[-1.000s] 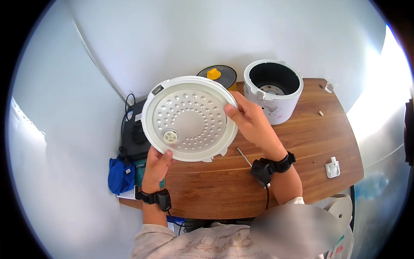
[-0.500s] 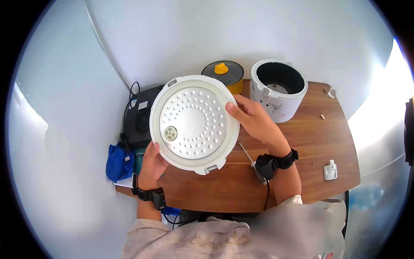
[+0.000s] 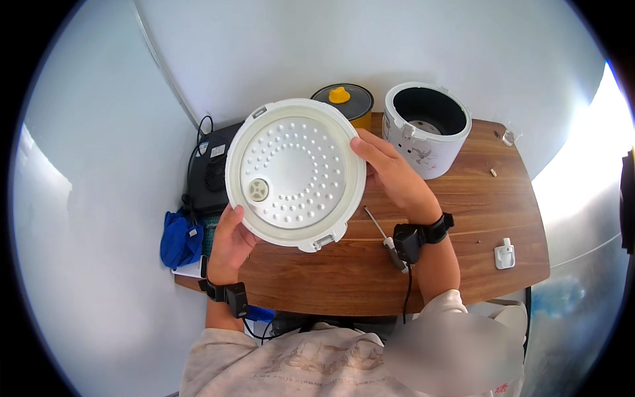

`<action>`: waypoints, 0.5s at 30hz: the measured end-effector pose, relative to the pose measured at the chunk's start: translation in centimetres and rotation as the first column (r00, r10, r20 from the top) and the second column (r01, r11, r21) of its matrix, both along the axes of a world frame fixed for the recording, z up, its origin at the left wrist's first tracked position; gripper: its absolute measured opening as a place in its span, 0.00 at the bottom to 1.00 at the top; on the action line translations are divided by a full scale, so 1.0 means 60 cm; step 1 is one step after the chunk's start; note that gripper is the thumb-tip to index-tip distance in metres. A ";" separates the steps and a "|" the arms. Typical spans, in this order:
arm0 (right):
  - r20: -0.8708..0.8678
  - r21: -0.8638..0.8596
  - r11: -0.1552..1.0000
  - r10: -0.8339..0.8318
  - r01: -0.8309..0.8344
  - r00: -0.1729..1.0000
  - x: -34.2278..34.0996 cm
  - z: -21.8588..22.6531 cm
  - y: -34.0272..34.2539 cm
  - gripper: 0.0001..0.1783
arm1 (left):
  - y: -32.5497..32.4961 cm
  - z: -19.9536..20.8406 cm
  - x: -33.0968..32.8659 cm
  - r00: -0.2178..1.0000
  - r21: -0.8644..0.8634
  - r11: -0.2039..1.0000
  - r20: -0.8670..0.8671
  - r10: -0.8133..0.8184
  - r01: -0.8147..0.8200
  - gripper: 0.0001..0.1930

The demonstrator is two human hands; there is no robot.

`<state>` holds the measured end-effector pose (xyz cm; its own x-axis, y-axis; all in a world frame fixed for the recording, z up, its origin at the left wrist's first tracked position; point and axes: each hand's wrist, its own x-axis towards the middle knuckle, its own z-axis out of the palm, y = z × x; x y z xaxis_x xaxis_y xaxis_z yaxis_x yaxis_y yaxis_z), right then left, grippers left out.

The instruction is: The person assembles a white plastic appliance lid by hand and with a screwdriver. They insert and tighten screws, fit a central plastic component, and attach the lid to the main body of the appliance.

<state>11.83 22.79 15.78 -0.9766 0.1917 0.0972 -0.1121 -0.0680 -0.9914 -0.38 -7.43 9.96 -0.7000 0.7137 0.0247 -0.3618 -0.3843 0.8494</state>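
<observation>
Between my hands is a round white rice cooker lid (image 3: 291,169), raised above the table with its dimpled metal inner side showing. A small round vent (image 3: 258,190) sits at its lower left. My left hand (image 3: 231,241) grips the lower left rim, thumb on the near face. My right hand (image 3: 397,172) holds the right rim, its thumb over the edge and its other fingers behind. The white rice cooker body (image 3: 426,132) stands at the back right with its dark inside exposed. A screwdriver (image 3: 385,239) lies near my right wrist.
On the wooden table (image 3: 476,205) are a yellow pot with a dark lid (image 3: 347,102) at the back, a black appliance (image 3: 211,169) and a blue cloth item (image 3: 180,241) at left. A small white plastic part (image 3: 505,254) lies at right. Walls stand close behind.
Both hands and the lid have shifted slightly up and left in the view. The grip stays the same, and more of the screwdriver's handle shows.
</observation>
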 end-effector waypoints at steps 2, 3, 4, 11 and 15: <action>-0.030 0.005 1.000 0.010 -0.010 0.999 0.009 0.004 0.006 0.29 | -0.001 0.005 0.001 0.998 -0.017 1.000 -0.063 0.009 -0.010 0.31; -0.061 0.028 0.999 0.039 -0.037 0.997 0.013 0.005 0.011 0.27 | -0.002 0.006 0.001 0.995 -0.024 1.000 -0.096 0.016 -0.018 0.32; -0.090 0.051 0.997 0.068 -0.064 0.994 0.018 0.005 0.015 0.26 | -0.003 0.005 0.001 0.988 -0.041 0.998 -0.147 0.039 -0.045 0.33; -0.284 0.610 0.771 -0.003 0.183 0.959 0.055 0.002 0.023 0.34 | -0.011 0.039 0.002 0.606 -0.044 0.994 -0.795 0.024 -0.098 0.29; -0.221 0.609 0.759 -0.114 0.228 0.969 0.090 -0.011 0.014 0.32 | 0.002 0.068 0.029 0.321 -0.183 0.960 -0.941 -0.108 -0.212 0.26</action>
